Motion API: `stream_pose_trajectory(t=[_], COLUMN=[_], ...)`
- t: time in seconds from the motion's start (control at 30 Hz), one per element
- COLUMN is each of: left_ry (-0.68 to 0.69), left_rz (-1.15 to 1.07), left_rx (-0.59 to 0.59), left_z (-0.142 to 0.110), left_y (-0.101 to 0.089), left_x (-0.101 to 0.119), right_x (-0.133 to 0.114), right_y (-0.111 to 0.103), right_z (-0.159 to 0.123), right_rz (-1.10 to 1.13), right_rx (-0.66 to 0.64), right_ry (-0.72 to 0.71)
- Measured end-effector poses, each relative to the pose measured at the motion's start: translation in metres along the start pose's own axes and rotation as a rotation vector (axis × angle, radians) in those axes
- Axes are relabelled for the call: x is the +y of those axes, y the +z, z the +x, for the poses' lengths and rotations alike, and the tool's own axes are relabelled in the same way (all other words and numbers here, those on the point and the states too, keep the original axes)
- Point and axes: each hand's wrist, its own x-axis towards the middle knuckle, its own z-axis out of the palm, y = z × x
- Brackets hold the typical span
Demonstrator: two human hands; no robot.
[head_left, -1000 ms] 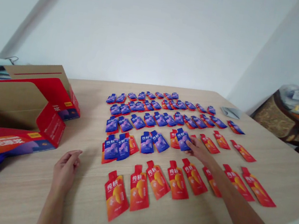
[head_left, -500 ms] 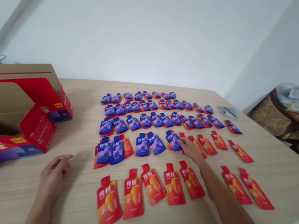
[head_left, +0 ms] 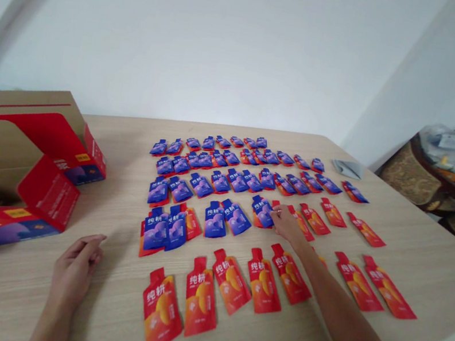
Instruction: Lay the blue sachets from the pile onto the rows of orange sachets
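Observation:
Rows of small pouches lie on a wooden table (head_left: 424, 244). Blue pouches (head_left: 228, 165) fill the far rows, and red-orange pouches (head_left: 231, 279) fill the near ones. My right hand (head_left: 288, 226) reaches across the middle row, fingertips pinched on the edge of a blue pouch (head_left: 262, 211) that lies over a red one. My left hand (head_left: 75, 267) rests on the bare table at the near left, fingers loosely curled and holding nothing.
An opened red and brown cardboard box (head_left: 24, 160) lies at the left edge, with blue packaging beneath it. A grey pouch (head_left: 347, 168) sits at the far right of the table. A dark chair piled with bags (head_left: 450, 167) stands beyond the table's right side.
My right hand has drawn the blue pouch a little to the left and nearer. My left hand has stayed on the table while the view shifted.

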Motion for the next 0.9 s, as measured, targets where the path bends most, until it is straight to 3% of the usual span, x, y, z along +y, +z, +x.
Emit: stream_pose_trajectory(t=[0.6, 0.9], left_ry=[-0.012, -0.003], left_rz=[-0.008, 0.021], left_rx=[-0.019, -0.016], left_z=[0.002, 0.0], left_y=[-0.002, -0.001], left_x=[-0.003, 0.0], right_x=[-0.021, -0.024], right_y=[-0.007, -0.007], right_z=[-0.019, -0.023], right_rz=[-0.423, -0.481], right_rx=[0.041, 0.058], right_ry=[-0.152, -0.193])
